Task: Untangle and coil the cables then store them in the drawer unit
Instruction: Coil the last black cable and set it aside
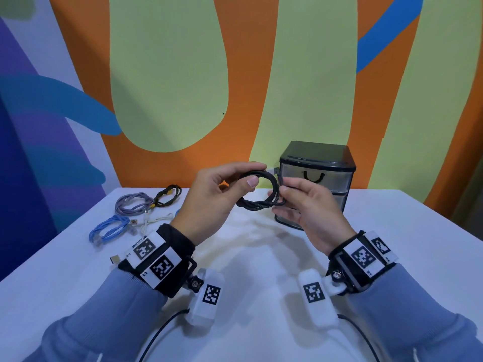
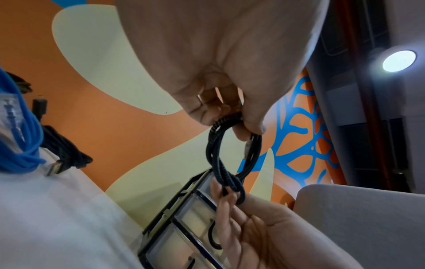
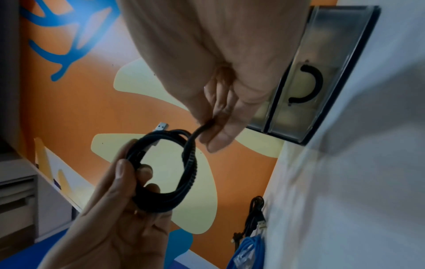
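Note:
A black braided cable (image 1: 261, 190) (image 2: 220, 154) (image 3: 188, 167), wound into a small coil, hangs in the air above the table between both hands. My left hand (image 1: 222, 189) (image 3: 128, 182) grips the coil's left side with thumb and fingers curled round it. My right hand (image 1: 290, 199) (image 3: 214, 131) pinches the cable at the coil's right side. A silver USB plug (image 1: 274, 170) (image 3: 161, 126) sticks out at the top. The drawer unit (image 1: 316, 165) (image 3: 322, 72), black with clear drawers, stands just behind the hands, all drawers closed.
At the table's left rear lie a grey cable (image 1: 133, 203), a black-and-yellow cable (image 1: 168, 195), a white cable (image 1: 156, 219) and a blue network cable (image 1: 109, 229) (image 2: 20, 138). A white table (image 1: 261, 283) spreads in front; a painted wall stands behind it.

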A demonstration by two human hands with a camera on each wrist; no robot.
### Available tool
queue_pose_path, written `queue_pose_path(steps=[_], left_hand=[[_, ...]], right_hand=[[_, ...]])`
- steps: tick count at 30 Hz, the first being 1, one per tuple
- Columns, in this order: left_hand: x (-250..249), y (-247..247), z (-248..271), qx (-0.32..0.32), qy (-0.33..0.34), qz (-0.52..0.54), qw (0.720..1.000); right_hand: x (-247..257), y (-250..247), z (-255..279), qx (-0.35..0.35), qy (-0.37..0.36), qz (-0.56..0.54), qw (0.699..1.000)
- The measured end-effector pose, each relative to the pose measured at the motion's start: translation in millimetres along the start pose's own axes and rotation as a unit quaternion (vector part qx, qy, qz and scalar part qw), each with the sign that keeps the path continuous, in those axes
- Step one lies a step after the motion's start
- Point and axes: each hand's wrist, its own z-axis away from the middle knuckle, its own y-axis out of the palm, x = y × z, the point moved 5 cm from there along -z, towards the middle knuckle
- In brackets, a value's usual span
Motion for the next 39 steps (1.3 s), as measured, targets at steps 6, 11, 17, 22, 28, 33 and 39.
queue_pose_path(steps=[6,11,17,22,28,33,39], left_hand=[[4,-6,-3,-0.035,-0.003,-0.004,0.999],[16,-7,-4,-0.059,-0.055,0.017,0.997],[23,0,-1,-0.007,-0.094,0.001,0.996],[32,-3,-3,-0.022,-0.099,-0.054,0.993],[22,-1,-2,-0.032,-0.060,-0.084,0.994],[19,6,0,0.009,-0.065,-0.070,0.995],[18,15,2,0.056,-0.070,-0.048,0.995]], right_hand=[[3,15,9,0.122,0.001,0.064,0.990],[6,20,10,0.133,0.019,-0.077,0.988],[4,19,8,0.052,0.064,-0.234,0.969],[5,28,12,0.075,0.059,-0.209,0.973],[-5,26,9,0.074,0.103,-0.145,0.981],[-10,24,9,0.057,0.103,-0.125,0.985],[-10,31,12,0.096,0.142,-0.180,0.969]])
